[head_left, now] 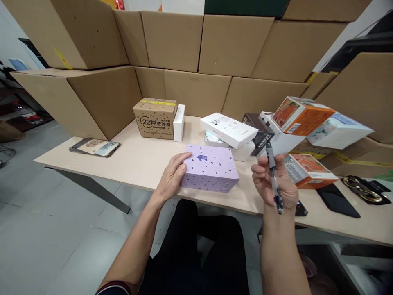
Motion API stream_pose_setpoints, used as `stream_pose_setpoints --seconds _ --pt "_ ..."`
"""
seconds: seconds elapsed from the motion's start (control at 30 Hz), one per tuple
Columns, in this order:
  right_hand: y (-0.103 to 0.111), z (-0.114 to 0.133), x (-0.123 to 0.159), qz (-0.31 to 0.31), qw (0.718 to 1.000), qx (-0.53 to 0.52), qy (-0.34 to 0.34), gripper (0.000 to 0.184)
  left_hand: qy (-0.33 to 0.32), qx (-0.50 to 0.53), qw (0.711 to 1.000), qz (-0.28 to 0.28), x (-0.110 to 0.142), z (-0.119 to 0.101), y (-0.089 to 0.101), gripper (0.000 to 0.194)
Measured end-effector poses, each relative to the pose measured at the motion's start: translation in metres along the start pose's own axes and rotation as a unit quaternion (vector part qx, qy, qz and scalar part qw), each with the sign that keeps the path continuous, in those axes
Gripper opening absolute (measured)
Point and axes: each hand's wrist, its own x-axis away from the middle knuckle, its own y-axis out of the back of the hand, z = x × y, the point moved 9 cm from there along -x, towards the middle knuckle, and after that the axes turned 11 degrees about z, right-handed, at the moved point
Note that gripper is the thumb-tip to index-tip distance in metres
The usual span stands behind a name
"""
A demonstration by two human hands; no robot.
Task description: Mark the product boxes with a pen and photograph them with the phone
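Note:
A lilac box (211, 168) with small dots lies flat near the front edge of the light wooden table (135, 159). My left hand (172, 175) rests against its left side, fingers curled onto the top corner. My right hand (273, 184) hovers to the right of the box, above the table edge. It grips a black pen (274, 178) that stands nearly upright, one end sticking up past the fingers.
Behind the lilac box lie a white box (229, 130), a brown printed carton (155, 118) and a slim white box (179, 122). Orange boxes (299, 115) and more packages pile up at right. A phone (95, 147) lies far left. Large cardboard cartons (184, 41) wall the back.

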Motion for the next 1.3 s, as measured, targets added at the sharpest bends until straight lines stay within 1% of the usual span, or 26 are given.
stream_pose_setpoints --seconds 0.13,0.2,0.27,0.37,0.47,0.57,0.73,0.83,1.0,1.17,1.23,1.3 --pt "-0.024 0.020 -0.017 -0.017 0.999 -0.035 0.011 0.040 -0.002 -0.010 1.000 -0.001 0.000 -0.003 0.000 0.049" --pt "-0.039 0.025 -0.029 -0.017 0.999 -0.031 0.014 0.038 0.000 -0.017 1.000 0.000 0.001 -0.003 -0.001 0.049" --pt "-0.053 0.024 -0.042 -0.011 1.000 -0.003 0.013 0.036 0.003 -0.023 1.000 -0.001 0.001 -0.003 0.000 0.049" --pt "-0.067 0.012 -0.057 0.003 0.998 0.063 -0.005 0.040 0.001 -0.027 1.000 -0.006 0.002 -0.002 0.000 0.048" --pt "-0.068 0.003 -0.060 -0.014 0.992 0.126 -0.013 0.040 -0.002 -0.023 1.000 -0.004 0.003 -0.001 -0.001 0.047" --pt "-0.067 0.004 -0.057 -0.026 0.987 0.156 -0.008 0.038 -0.005 -0.020 1.000 -0.003 0.003 0.000 -0.001 0.046" --pt "-0.075 0.016 -0.056 0.009 0.970 0.242 0.010 0.032 -0.007 -0.022 1.000 -0.007 0.003 0.000 0.000 0.046" --pt "-0.078 0.019 -0.057 0.021 0.960 0.278 0.016 0.032 -0.008 -0.020 1.000 -0.004 0.002 0.000 -0.001 0.045" --pt "-0.081 0.020 -0.058 0.035 0.955 0.293 0.027 0.032 -0.007 -0.026 1.000 -0.007 0.002 0.000 -0.001 0.047" --pt "-0.082 0.024 -0.058 0.039 0.951 0.304 0.040 0.037 0.002 -0.029 1.000 -0.003 0.003 -0.002 -0.001 0.048" --pt "-0.082 0.023 -0.058 0.044 0.954 0.295 0.042 0.037 0.012 -0.030 0.999 -0.001 0.003 -0.002 -0.001 0.048" --pt "-0.079 0.019 -0.057 0.033 0.962 0.267 0.039 0.035 0.014 -0.031 0.999 -0.001 0.003 -0.002 -0.001 0.048"
